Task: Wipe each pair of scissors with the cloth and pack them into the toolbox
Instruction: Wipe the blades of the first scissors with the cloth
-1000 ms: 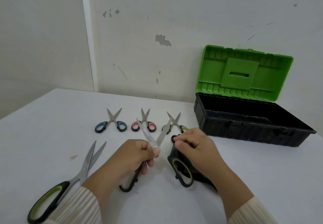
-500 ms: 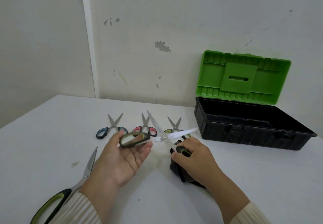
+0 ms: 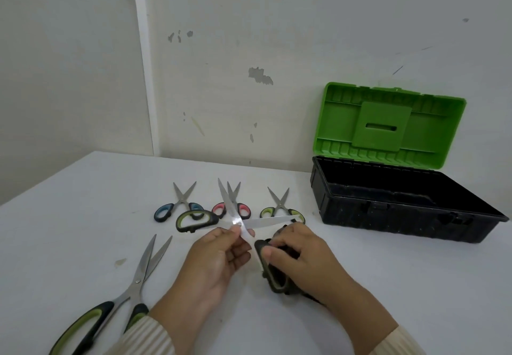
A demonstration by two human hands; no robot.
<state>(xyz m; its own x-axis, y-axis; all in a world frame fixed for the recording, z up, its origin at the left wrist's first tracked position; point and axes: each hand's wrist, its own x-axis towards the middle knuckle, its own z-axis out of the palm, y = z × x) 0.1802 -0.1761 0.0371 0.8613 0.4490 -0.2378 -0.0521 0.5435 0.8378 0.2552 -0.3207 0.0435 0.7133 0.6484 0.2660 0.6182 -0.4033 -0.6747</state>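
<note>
A large pair of scissors with black-and-green handles is held wide open above the table. My left hand pinches it near the pivot. My right hand grips its lower handle loop together with a dark cloth that is mostly hidden under the fingers. The other handle loop sticks out to the left. The toolbox, black with a green lid raised against the wall, stands open at the right. I see nothing inside it.
A second large green-handled pair of scissors lies at the front left of the white table. Three small pairs lie in a row behind my hands: blue-handled, red-handled, green-handled. The wall is close behind.
The held scissors turned. My left hand went from cupping a handle loop, palm up, to pinching the pivot. My right hand kept hold of the other handle and cloth.
</note>
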